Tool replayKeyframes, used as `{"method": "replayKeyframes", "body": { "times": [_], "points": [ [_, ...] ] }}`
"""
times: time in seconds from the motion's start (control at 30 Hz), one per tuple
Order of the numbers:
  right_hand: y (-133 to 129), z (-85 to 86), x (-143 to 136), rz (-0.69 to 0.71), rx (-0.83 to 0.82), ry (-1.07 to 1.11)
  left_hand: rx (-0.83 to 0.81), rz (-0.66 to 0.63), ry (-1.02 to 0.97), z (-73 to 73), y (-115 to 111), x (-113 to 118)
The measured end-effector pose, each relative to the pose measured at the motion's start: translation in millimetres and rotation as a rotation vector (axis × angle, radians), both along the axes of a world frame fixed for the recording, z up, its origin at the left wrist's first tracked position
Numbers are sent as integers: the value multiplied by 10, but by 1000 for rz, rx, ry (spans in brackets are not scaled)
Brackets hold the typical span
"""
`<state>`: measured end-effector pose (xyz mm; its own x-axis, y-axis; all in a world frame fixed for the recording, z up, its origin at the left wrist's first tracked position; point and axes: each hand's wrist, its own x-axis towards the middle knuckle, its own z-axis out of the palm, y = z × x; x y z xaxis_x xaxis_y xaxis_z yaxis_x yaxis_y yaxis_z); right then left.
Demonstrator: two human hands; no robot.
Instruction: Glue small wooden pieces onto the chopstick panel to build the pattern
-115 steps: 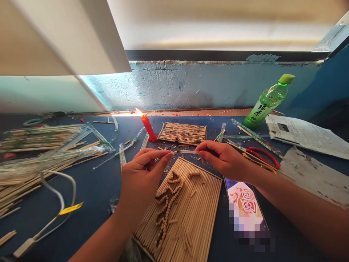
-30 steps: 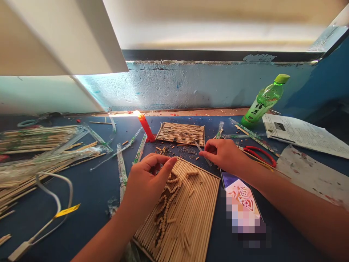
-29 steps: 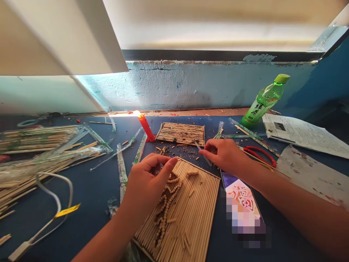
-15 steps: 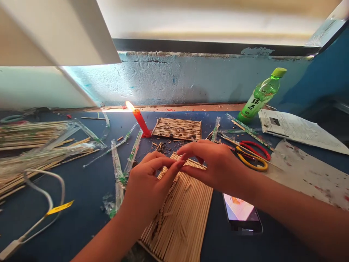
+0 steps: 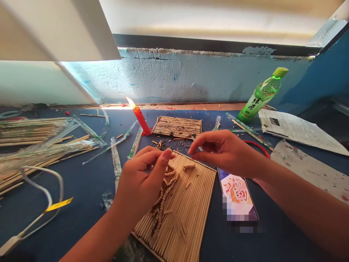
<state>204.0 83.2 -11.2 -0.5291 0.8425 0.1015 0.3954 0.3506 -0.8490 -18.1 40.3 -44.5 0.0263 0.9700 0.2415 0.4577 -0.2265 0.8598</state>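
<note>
A flat panel of pale sticks [image 5: 191,203] laid side by side slants across the table below both hands. Small stick pieces form a curving raised line [image 5: 167,196] on its left part, and a short row of pieces [image 5: 188,167] lies near its top. My left hand [image 5: 141,178] is over the panel's left edge, thumb and forefinger pinched; what is between them, if anything, is too small to make out. Above the panel's top right corner, my right hand [image 5: 220,147] has its fingertips pressed together, with a thin whitish sliver showing by them that I cannot identify.
A lit red candle [image 5: 141,120] stands behind, beside a smaller stick panel [image 5: 177,126]. At right are a phone [image 5: 238,194], a green bottle [image 5: 257,98], a red scissor handle [image 5: 257,145] and papers [image 5: 302,129]. Bundled sticks [image 5: 32,133] and a white cable [image 5: 47,189] lie left.
My hands, whose fingertips met over the panel, have moved apart, left hand leftward and right hand slightly rightward. The short row of pieces and more of the phone are now visible.
</note>
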Motion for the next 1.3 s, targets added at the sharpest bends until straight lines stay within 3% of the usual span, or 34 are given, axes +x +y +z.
{"method": "replayKeyframes", "body": {
  "times": [0.17, 0.33, 0.67, 1.3],
  "points": [
    [65, -162, 21, 36, -106, -18, -44, 0, 22, -76, 62, -29],
    [33, -229, -12, 72, 13, -96, -108, -72, 71, -145, 76, -15],
    [52, -315, -8, 258, 226, -166, -72, -136, 173, -158, 77, 4],
    [74, -359, -15, 266, 287, -128, -72, -148, 169, -189, 77, 13]
  ]
}}
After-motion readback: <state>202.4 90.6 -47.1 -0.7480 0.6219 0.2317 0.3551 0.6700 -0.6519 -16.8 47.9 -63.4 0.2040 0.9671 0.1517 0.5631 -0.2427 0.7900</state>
